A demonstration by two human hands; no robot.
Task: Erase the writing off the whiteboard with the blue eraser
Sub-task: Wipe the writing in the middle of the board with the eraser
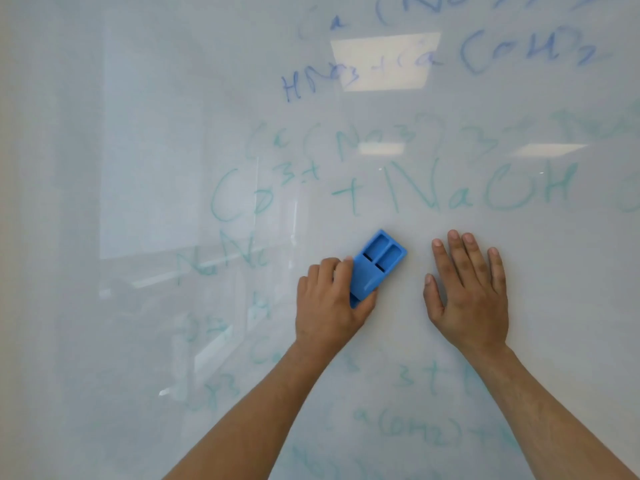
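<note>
The left hand is gripping the blue eraser against the whiteboard, its fingers curling over the eraser's lower left edge and its thumb pressing in from below on the right. The eraser is lying tilted, its upper end pointing up and to the right, and its two moulded recesses are facing the camera. Most of its body is sticking out above and to the right of the knuckles, while its lower end is sitting hidden inside the grip. The right hand is resting flat and open on the board, fingers spread and pointing upward, holding nothing. The eraser is lying between the two hands, touching only the left one; a strip of bare board is separating its upper corner from the right hand's thumb and index finger. Faint green writing is showing just above the eraser and both hands, with more pale green marks trailing to the left and below the forearms. Blue writing is sitting higher up, well apart from the eraser. Ceiling lights are reflecting off the glossy surface.
</note>
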